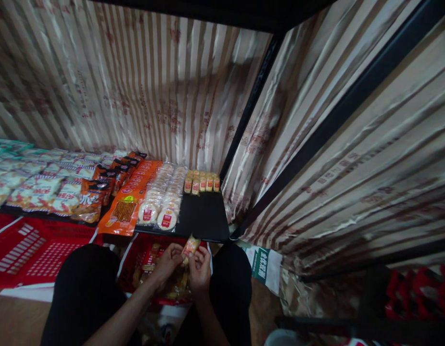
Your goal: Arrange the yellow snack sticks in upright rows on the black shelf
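Left hand (166,261): Fingers were curled in, the tips pinching the packet's left side.
Right hand (200,270): Thumb and fingers closed round the packet's lower right end.
Snack packet (191,245): It was tilted between both hands, above the basket and near the shelf's front edge, its upper end free.
Handling: It looked light, its wrapper thin and probably slippery, its filling likely crumbly; a gentle fingertip pinch along the sides or at the end seams seemed safer than a squeeze across the middle.
Red basket (130,259): It stood between the knees, with more wrapped pieces (182,282) loose inside.
Black shelf (198,216): Its bare front corner lay just beyond the hands.
Round crackers (167,219): Clear-wrapped, they ran in two rows beside an orange bag (124,211).
Small yellow packets (208,183): They stood grouped at the shelf's back.
Striped curtain (164,77): It hung behind everything.
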`<state>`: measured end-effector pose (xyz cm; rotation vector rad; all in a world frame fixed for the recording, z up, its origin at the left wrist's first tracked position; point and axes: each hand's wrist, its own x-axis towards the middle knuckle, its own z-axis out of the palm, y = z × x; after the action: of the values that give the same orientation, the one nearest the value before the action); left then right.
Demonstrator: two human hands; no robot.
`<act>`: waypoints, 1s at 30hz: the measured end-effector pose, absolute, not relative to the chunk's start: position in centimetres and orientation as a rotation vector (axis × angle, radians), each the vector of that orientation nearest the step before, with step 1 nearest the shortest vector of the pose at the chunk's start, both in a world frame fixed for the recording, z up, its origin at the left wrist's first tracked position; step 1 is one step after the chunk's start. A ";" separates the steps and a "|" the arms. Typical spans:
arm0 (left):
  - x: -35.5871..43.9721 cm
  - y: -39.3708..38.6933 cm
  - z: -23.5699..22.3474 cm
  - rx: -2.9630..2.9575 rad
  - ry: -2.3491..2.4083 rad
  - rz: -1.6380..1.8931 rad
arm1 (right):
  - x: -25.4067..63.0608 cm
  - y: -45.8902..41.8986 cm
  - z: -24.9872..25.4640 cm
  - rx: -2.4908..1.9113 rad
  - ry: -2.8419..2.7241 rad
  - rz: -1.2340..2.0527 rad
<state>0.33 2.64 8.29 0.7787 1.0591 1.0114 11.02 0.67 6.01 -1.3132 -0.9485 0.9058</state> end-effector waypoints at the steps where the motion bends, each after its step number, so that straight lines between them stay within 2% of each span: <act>1: 0.5 2.7 8.6 0.783 1.063 1.010 | 11.1 0.7 6.1 -1.317 -0.958 0.898; 30: 1.4 5.8 11.3 1.084 1.347 0.965 | 13.4 3.6 10.3 -1.469 -1.140 0.798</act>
<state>1.36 5.79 11.31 1.0837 1.3469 0.9650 13.39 3.64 10.26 -1.4686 -1.1405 0.7978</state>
